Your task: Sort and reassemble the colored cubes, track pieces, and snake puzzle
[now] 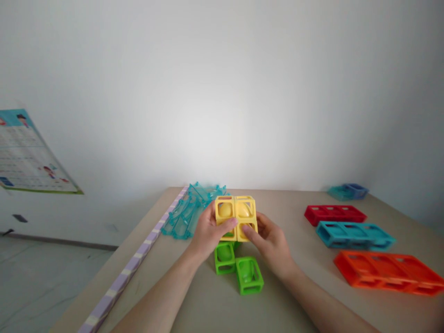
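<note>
Yellow cube blocks (244, 209) with round recesses are held up over the table, two wide and two high in front. My left hand (208, 230) is closed on their left side, its thumb across the lower front. From the right, my right hand (272, 240) grips them too, with its thumb on the lower right cube. Fingers behind the blocks are hidden. Just below stand green cube blocks (249, 276) in a stepped shape on the table, partly covered by the yellow ones. Whether yellow and green touch, I cannot tell.
Clear teal track-like pieces (185, 212) lie at the back left. On the right are a red block row (335, 214), a teal block row (354, 235) and an orange block row (388, 272). A blue piece (355, 190) sits far right. Striped edging (128, 270) lines the table's left side.
</note>
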A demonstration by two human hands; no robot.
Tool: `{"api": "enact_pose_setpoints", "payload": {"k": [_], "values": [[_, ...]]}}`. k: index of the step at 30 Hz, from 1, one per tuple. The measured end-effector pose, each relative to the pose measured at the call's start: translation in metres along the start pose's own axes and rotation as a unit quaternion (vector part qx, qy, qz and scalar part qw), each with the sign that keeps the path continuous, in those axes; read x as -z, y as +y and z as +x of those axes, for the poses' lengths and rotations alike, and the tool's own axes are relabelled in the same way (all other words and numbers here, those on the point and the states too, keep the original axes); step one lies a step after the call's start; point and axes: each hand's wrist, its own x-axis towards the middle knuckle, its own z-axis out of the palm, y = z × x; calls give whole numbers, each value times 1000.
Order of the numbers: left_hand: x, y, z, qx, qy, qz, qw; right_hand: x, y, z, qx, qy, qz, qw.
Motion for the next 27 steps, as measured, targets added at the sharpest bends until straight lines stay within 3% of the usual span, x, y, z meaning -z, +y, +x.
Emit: {"api": "enact_pose_setpoints", "payload": {"k": [6, 10, 16, 20, 27], "values": [[-2, -1, -1, 32, 24, -44, 998, -1, 1, 0, 5, -3, 3, 1000], [-3, -2, -1, 35, 28, -64, 997, 1, 1, -1, 14, -4, -58, 998], [-5, 1, -3, 37, 43, -78, 995, 3, -2, -2, 63, 31, -176, 982], [1, 8, 3, 30, 76, -119, 989, 6, -6, -6, 122, 18, -221, 967], [7, 9, 9, -2, 81, -140, 987, 6, -5, -2, 123, 74, -94, 985]]}}
